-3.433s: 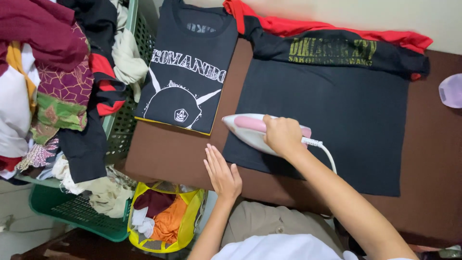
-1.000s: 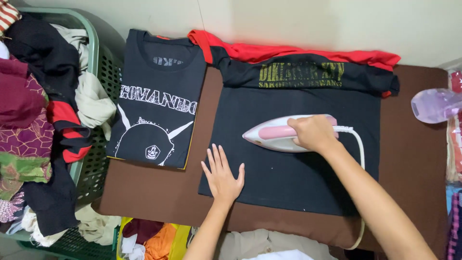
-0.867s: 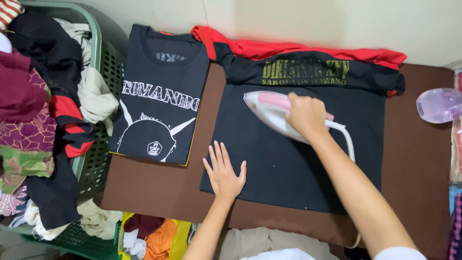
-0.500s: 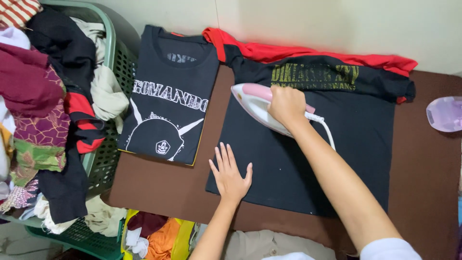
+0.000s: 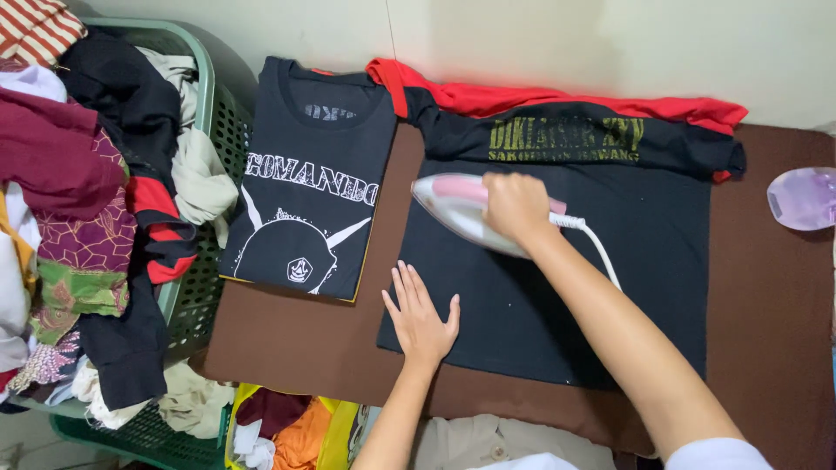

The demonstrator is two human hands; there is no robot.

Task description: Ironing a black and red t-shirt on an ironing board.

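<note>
Head view, left to right. Far to the left of both hands, a green laundry basket (image 5: 205,96) stands against the worktop (image 5: 296,348), heaped with mixed clothes (image 5: 78,200) in maroon, black, red-striped and patterned fabric. Just right of the basket, on the brown worktop, lies a folded black shirt (image 5: 309,204) with white print, neck toward the wall; it is apart from both hands and left of the left hand's fingertips. Below the worktop edge, near the left forearm, a yellow bag (image 5: 292,431) holds orange and dark cloth. The left hand (image 5: 422,318) lies flat, palm down, fingers spread and extended, no grip closed on anything; it presses the lower-left corner of the black garment (image 5: 566,278) spread out on the worktop, with its fingertips pointing toward the iron. Up and right of that hand, the right hand (image 5: 515,207) is wrapped around the pink handle of a white iron (image 5: 461,213); grip closed on the handle, iron soleplate down on the upper-left area of the black garment, nose pointing left. A white cord (image 5: 601,252) runs from the iron's heel along the right forearm. Beyond the iron, toward the wall, the garment's upper part carries yellow-green print, and a red garment (image 5: 557,100) lies bunched behind it along the wall. Far right of the grip, a pale purple object (image 5: 803,198) sits at the worktop edge; kind not determinable.
</note>
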